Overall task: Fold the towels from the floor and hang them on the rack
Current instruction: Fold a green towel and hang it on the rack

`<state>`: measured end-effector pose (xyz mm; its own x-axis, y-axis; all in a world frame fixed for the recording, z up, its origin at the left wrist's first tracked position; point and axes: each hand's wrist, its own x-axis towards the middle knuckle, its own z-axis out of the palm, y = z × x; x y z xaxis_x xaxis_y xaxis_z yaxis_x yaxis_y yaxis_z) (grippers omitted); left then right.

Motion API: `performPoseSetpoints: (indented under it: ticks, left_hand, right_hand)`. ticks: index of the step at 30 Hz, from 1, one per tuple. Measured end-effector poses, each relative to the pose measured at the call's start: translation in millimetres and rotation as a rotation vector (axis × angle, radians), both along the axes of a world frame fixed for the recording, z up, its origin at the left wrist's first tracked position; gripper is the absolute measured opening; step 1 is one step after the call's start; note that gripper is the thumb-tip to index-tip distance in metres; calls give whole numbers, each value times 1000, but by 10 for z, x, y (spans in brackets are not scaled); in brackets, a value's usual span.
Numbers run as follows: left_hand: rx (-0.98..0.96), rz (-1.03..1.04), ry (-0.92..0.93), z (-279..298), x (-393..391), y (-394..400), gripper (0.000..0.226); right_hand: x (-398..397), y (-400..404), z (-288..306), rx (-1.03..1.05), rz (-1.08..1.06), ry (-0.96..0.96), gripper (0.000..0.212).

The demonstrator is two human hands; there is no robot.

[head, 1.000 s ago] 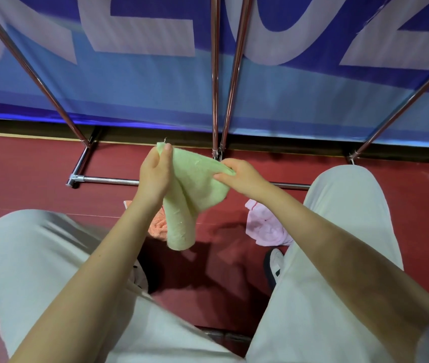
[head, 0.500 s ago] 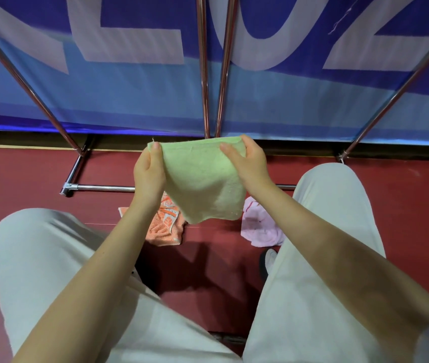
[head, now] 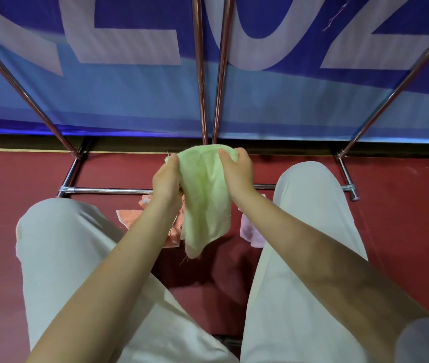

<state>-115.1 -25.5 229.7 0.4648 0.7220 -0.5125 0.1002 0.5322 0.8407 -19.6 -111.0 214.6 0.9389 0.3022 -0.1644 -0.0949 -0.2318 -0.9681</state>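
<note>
My left hand (head: 166, 179) and right hand (head: 238, 172) pinch the towel (head: 205, 203) top; it looks light and limp, best held by corners.

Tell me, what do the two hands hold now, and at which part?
Both hold the green towel at its upper edge: the left hand at the left end, the right hand at the right end. The rest hangs down.

A person's left hand (head: 166, 176) and right hand (head: 237, 171) grip the top of a pale green terry towel (head: 205, 203), hanging above orange (head: 129, 215) and pink (head: 250, 233) towels on a dark red floor (head: 3, 195).
</note>
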Motion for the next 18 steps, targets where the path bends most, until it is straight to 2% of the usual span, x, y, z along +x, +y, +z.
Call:
performPoseSetpoints:
  ticks: [7, 15, 18]
  left_hand:
    - [-5, 28, -44, 25, 173, -78, 26]
    - [189, 16, -14, -40, 302, -130, 29]
    - [136, 46, 7, -64, 332, -40, 31]
  right_hand:
    - [-195, 208, 22, 61, 140, -1, 21]
    - [-162, 293, 5, 131, 128, 7, 19]
    - [-140, 307, 27, 141, 203, 33, 25]
